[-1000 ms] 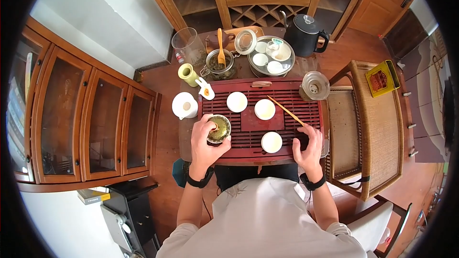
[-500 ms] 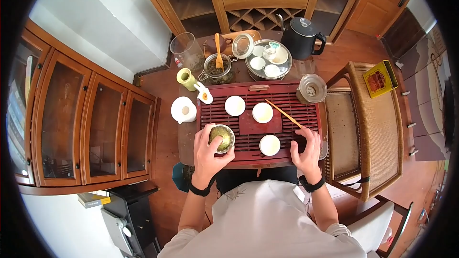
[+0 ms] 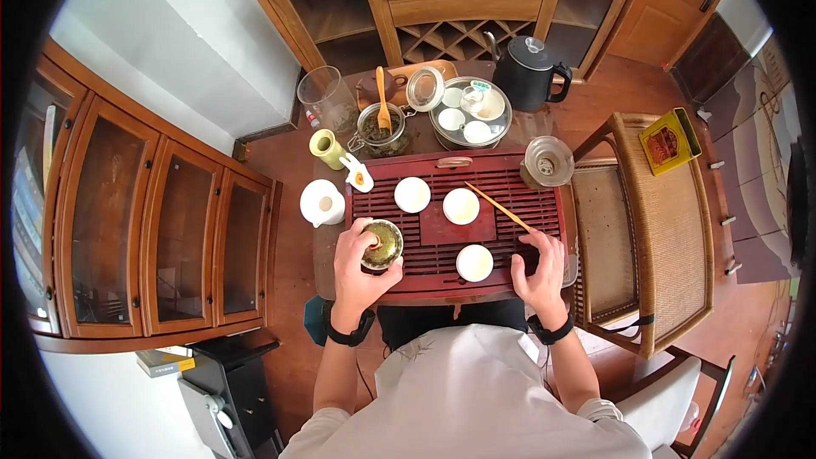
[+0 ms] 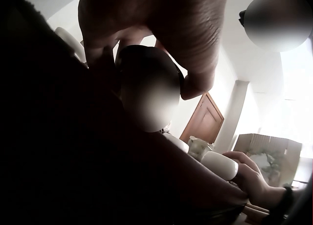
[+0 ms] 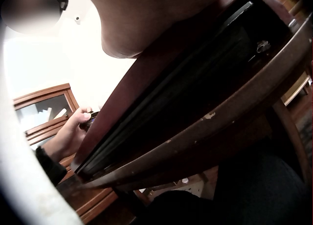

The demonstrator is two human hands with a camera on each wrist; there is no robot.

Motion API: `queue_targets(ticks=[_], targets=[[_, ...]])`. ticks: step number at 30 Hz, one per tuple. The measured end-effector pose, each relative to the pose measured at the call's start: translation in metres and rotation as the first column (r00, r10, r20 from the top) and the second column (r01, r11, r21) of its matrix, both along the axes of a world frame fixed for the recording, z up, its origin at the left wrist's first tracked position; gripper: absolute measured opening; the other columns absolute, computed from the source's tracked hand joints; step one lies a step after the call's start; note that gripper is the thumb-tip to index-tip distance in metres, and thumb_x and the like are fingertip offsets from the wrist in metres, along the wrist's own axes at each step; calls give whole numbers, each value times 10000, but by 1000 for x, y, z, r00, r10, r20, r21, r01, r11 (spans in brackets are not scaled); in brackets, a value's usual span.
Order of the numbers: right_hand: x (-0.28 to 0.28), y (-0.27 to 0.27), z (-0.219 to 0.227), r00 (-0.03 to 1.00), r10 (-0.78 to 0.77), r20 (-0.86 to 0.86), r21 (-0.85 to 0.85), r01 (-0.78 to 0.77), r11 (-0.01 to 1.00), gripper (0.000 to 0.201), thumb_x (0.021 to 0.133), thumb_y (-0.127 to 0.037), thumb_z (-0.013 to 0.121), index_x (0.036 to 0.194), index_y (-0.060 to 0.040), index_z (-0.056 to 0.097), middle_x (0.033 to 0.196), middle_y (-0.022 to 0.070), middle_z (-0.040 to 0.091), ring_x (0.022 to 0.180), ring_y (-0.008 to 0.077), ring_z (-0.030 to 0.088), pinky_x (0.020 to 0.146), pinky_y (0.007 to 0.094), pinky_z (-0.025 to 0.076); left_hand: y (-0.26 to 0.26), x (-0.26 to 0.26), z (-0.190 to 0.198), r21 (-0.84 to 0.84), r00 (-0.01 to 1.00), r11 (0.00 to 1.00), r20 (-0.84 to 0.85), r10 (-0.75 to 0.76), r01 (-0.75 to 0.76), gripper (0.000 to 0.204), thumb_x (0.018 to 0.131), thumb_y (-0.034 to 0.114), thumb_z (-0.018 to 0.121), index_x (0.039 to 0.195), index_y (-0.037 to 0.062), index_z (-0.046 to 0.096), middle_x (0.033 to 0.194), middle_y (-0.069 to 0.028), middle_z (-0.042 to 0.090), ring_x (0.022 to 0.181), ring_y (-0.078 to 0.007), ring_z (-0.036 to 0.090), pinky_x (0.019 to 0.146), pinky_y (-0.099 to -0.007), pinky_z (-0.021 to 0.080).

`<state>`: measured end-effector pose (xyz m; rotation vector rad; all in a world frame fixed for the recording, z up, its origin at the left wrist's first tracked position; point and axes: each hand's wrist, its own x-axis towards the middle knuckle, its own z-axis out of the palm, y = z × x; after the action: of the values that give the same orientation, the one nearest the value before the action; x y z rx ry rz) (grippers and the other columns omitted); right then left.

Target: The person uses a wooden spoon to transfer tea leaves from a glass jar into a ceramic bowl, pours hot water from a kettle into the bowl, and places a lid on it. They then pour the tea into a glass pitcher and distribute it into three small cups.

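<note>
Head view: a person sits at a red slatted tray (image 3: 433, 276), and the clock is read from its centre, with twelve pointing away from the person. At about eight o'clock, over the tray's edge, the left hand (image 3: 355, 270) grips a bowl (image 3: 388, 242) with greenish contents, thumb at the near rim and the other fingers bent round or over it. The right hand (image 3: 541, 272) lies at four o'clock, fingers loosely curved and thumb well apart from them; the near end of a thin wooden stick (image 3: 500, 206) reaches its fingertips, but I cannot tell whether they pinch it.

Three small white cups stand on the tray: one (image 3: 412, 195) at ten to eleven, one (image 3: 461, 206) near the centre, one (image 3: 474, 263) at six. A glass vessel with a strainer (image 3: 548, 161) is at two o'clock, a white pitcher (image 3: 322, 204) at nine to ten, and a jar (image 3: 383, 143) bearing a wooden scoop (image 3: 382, 106) at eleven. Beyond the tray, a black kettle (image 3: 529, 76) stands at one.

In the left wrist view, the shape among the fingers is dark and blurred. In the right wrist view, the near hand's fingers cannot be made out.
</note>
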<state>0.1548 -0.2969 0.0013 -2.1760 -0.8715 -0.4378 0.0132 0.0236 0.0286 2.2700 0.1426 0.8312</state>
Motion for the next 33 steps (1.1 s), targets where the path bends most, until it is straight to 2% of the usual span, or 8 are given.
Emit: queue_targets(ticks=[4, 9, 14, 18, 20, 25, 28, 33], targets=[[0, 0, -2, 1000, -11, 8, 5, 11, 1000, 481, 878, -94, 755, 1305, -5, 553, 1201, 133, 715, 1077, 354, 659, 963, 470, 479, -5, 8, 13, 74, 1000, 997, -15, 10, -9, 573, 668, 49, 882, 1140, 72, 557, 1289, -184, 676, 1054, -380, 657, 921, -471, 556], [0, -1, -2, 1000, -5, -9, 0, 5, 1000, 507, 870, -95, 758, 1323, -7, 550, 1199, 130, 717, 1076, 354, 659, 964, 475, 480, -16, 8, 22, 170, 998, 985, -52, 33, -24, 528, 661, 82, 902, 1108, 74, 620, 1288, -171, 650, 1062, -404, 629, 887, -510, 551], [0, -1, -2, 1000, -6, -20, -1, 6, 1000, 527, 863, -95, 761, 1338, -10, 551, 1187, 123, 723, 1078, 351, 659, 969, 476, 481, -23, -2, 17, 251, 998, 967, -38, 42, -31, 511, 670, 106, 911, 1087, 84, 617, 1394, -201, 605, 1132, -433, 618, 914, -518, 569], [0, -1, -1, 1000, -6, -8, -1, 6, 1000, 527, 866, -99, 759, 1343, -11, 552, 1182, 121, 724, 1078, 350, 659, 973, 477, 482, -23, -9, 10, 259, 999, 965, -13, 43, -38, 515, 673, 97, 916, 1084, 89, 605, 1399, -217, 604, 1129, -431, 626, 920, -523, 568], [0, -1, -2, 1000, -2, -6, -4, 2, 1000, 524, 868, -101, 759, 1341, -10, 552, 1182, 121, 723, 1079, 350, 659, 974, 477, 482, -21, -12, 9, 205, 999, 977, 21, 47, -50, 572, 659, 42, 906, 1101, 96, 546, 1387, -222, 620, 1106, -419, 647, 933, -508, 551], [0, -1, -2, 1000, 2, 4, -11, -2, 1000, 514, 874, -107, 759, 1335, -7, 552, 1185, 124, 720, 1080, 352, 658, 976, 477, 482, -10, -16, -3, 87, 998, 995, 52, 47, -51, 615, 662, 28, 899, 1144, 98, 524, 1377, -227, 641, 1092, -375, 672, 943, -464, 555], [1, -1, -1, 1000, 3, 0, -14, -3, 1000, 509, 878, -110, 757, 1333, -7, 554, 1184, 125, 720, 1078, 353, 658, 974, 476, 482, -5, -16, -6, -9, 998, 998, 23, 66, -65, 569, 714, 17, 870, 1155, 77, 516, 1364, -209, 655, 1105, -319, 695, 978, -413, 564], [0, -1, -2, 1000, -2, -4, -12, 1, 1000, 521, 883, -111, 752, 1349, 2, 549, 1181, 125, 721, 1069, 352, 657, 965, 478, 481, 3, -8, -3, -75, 998, 996, -48, 49, -52, 544, 758, 16, 840, 1197, 61, 522, 1331, -187, 667, 1089, -304, 699, 974, -391, 566]])
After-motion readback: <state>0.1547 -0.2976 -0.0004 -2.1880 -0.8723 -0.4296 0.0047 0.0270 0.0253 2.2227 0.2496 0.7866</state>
